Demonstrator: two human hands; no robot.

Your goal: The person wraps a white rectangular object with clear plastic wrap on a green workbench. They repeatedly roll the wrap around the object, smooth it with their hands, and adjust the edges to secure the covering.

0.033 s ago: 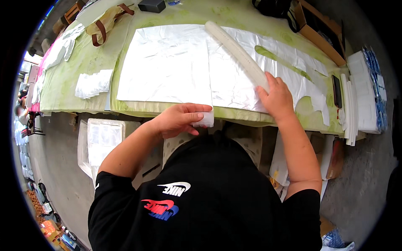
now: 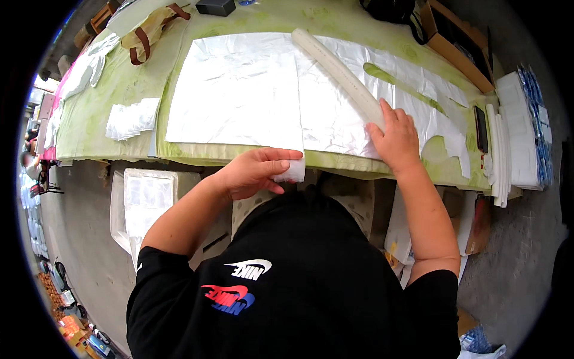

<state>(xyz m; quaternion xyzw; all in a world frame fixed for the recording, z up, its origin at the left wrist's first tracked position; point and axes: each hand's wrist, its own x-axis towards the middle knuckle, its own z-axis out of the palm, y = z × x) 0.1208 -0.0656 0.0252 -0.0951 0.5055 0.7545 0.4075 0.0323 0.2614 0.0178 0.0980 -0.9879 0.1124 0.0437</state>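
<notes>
A wide white plastic sheet (image 2: 233,90) is spread flat on the green-covered table. To its right, partly under it, lies another thin white piece (image 2: 332,134) with long cut-outs at its right end. My left hand (image 2: 251,173) is closed at the table's front edge, pinching a strip of white plastic that hangs over it; some fingers are hidden behind the strip. A pale plastic pipe (image 2: 335,72) lies slantwise across the right-hand piece. My right hand (image 2: 394,140) grips the pipe's near end, which the palm hides.
White folded pieces (image 2: 131,119) lie at left, near a yellowish bag (image 2: 149,33) with brown handles. A dark box (image 2: 216,7) stands at the back. To the right are a phone (image 2: 481,128), white rolls (image 2: 497,155) and a cardboard box (image 2: 457,45). Below the table's left side sits a clear bin (image 2: 119,209).
</notes>
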